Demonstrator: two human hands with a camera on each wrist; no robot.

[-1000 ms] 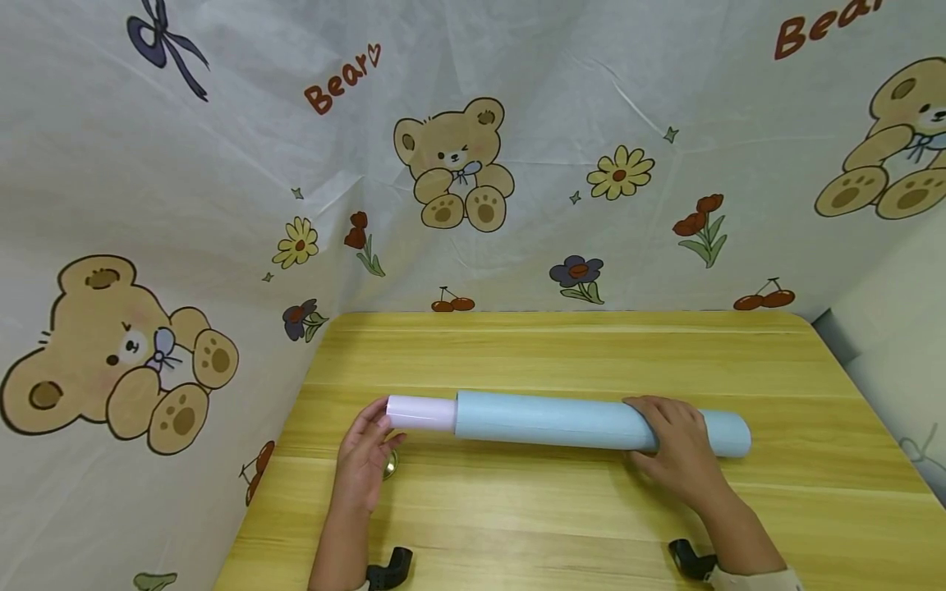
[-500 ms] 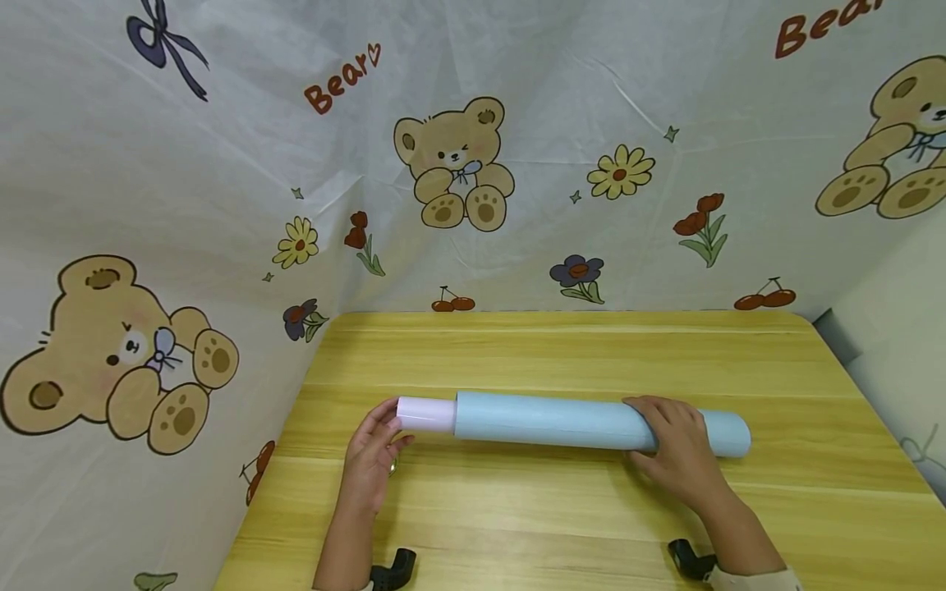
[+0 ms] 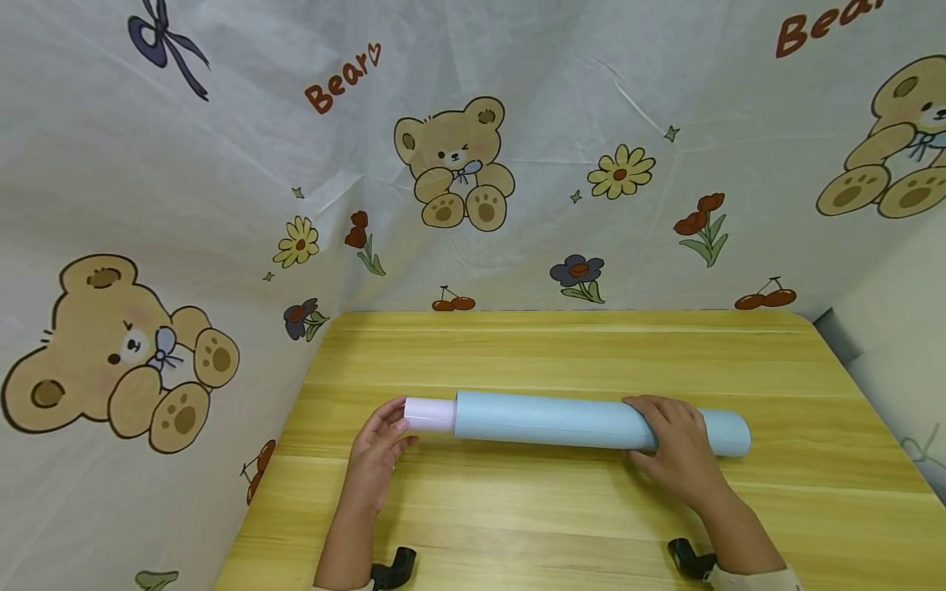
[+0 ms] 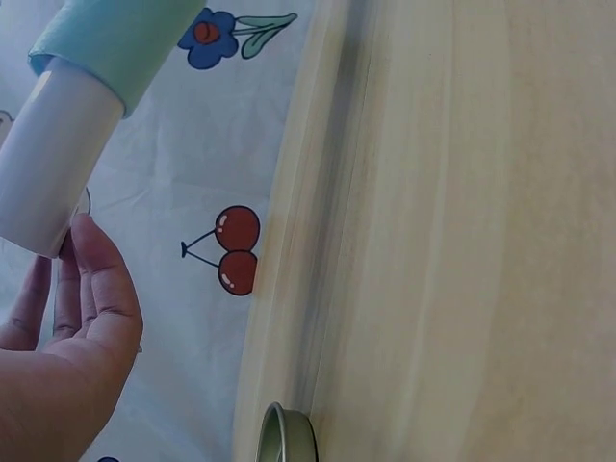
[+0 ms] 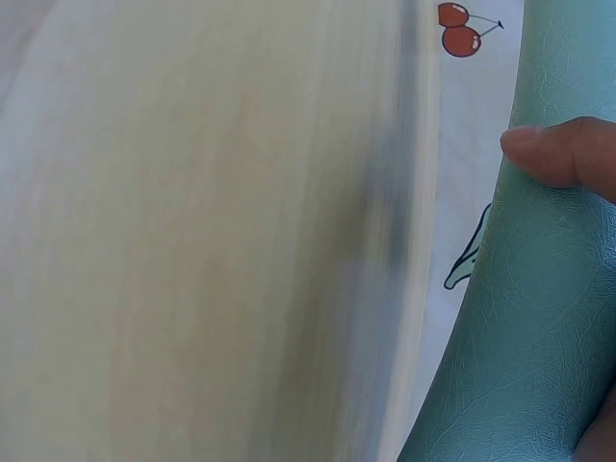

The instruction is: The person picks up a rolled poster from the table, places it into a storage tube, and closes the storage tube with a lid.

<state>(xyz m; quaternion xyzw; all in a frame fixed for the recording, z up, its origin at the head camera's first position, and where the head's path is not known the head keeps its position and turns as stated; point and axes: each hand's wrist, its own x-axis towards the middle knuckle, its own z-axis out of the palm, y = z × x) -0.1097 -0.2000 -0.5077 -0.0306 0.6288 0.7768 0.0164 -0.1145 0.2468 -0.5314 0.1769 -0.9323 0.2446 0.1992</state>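
Observation:
A light blue roll [image 3: 547, 419] lies crosswise over the wooden table, its leather-like surface showing in the right wrist view. From its left end sticks a short length of a glossy pale lilac tube [image 3: 431, 414]. My left hand [image 3: 378, 451] pinches the outer end of this tube, thumb [image 4: 100, 260] at the near side and fingers by the rim. Most of the tube is hidden inside the roll. My right hand [image 3: 676, 447] grips the blue roll near its right end, fingers over the top and thumb along the front.
An olive-gold ring-shaped thing [image 4: 300, 441] sits on the wooden table [image 3: 562, 525], mostly behind my left hand in the head view. Black wrist mounts [image 3: 395, 569] show at both forearms. A bear-print cloth [image 3: 517, 271] hangs behind and to the left of the table.
My left hand has moved to the right with the lilac tube, and less of the tube sticks out of the blue roll. My right hand and the roll stay in place.

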